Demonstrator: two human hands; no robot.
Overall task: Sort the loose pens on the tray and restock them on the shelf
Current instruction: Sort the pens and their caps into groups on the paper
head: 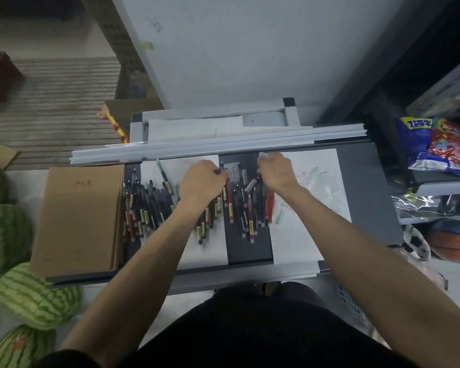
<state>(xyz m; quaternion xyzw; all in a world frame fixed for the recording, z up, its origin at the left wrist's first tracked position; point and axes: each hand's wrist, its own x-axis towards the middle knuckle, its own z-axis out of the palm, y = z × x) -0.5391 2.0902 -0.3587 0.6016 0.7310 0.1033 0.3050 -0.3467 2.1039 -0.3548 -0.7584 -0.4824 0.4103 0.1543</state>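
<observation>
Several loose pens lie in two heaps on the grey tray [367,197]: a left heap [146,205] beside the notebooks and a middle heap [247,205] on the dark strip between white paper sheets. My left hand [201,181] is curled over the pens between the heaps, its fingertips at a clear-capped pen [233,171]. My right hand [276,168] is curled over the top of the middle heap and seems to pinch a pale pen or cap near the tray's far edge. What each hand holds is partly hidden by its own fingers.
A stack of brown notebooks [80,221] lies on the tray's left end. Long white rails [218,147] run along the far edge. Clear caps or sleeves [314,176] lie on the right paper. Watermelons [35,296] sit at the left, snack bags [436,144] and balls [452,243] at the right.
</observation>
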